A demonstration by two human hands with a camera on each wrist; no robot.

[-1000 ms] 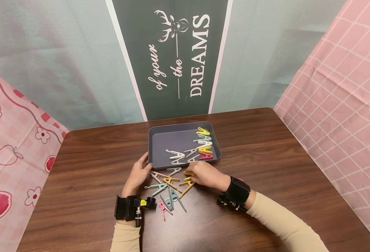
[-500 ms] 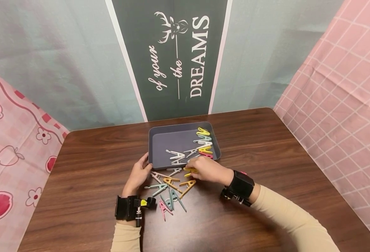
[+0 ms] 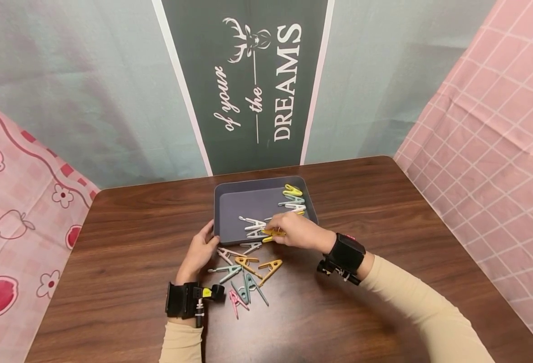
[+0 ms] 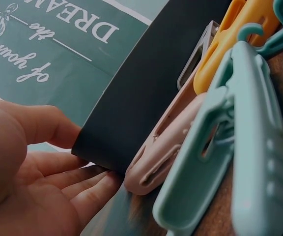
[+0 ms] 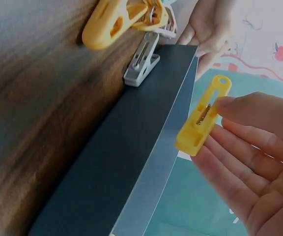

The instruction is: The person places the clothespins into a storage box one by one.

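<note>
My right hand (image 3: 300,232) pinches a yellow clothespin (image 5: 203,118) between thumb and fingers, over the near rim of a dark grey tray (image 3: 236,204). The left hand (image 3: 198,254) grips the tray's near left corner, its thumb at the rim and fingers against the wall. Inside the tray, white clothespins (image 3: 251,222) lie near the front, and others, such as a lime-yellow clothespin (image 3: 292,190), line the right wall. My right hand hides part of that row. Before the tray, on the table, lie a grey clothespin (image 5: 142,61), a beige-pink clothespin (image 4: 163,147) and a mint clothespin (image 4: 230,132).
Further clothespins lie loosely on the brown wooden table (image 3: 361,212): two orange ones, including an orange clothespin (image 3: 272,269), teal ones (image 3: 250,287) and a pink clothespin (image 3: 236,302). Behind the table hangs a green curtain (image 3: 257,101) with white lettering; pink cloths flank both sides.
My right hand has lifted the yellow clothespin off the pile and carried it forward over the tray's near rim. The left hand stays at the tray's corner.
</note>
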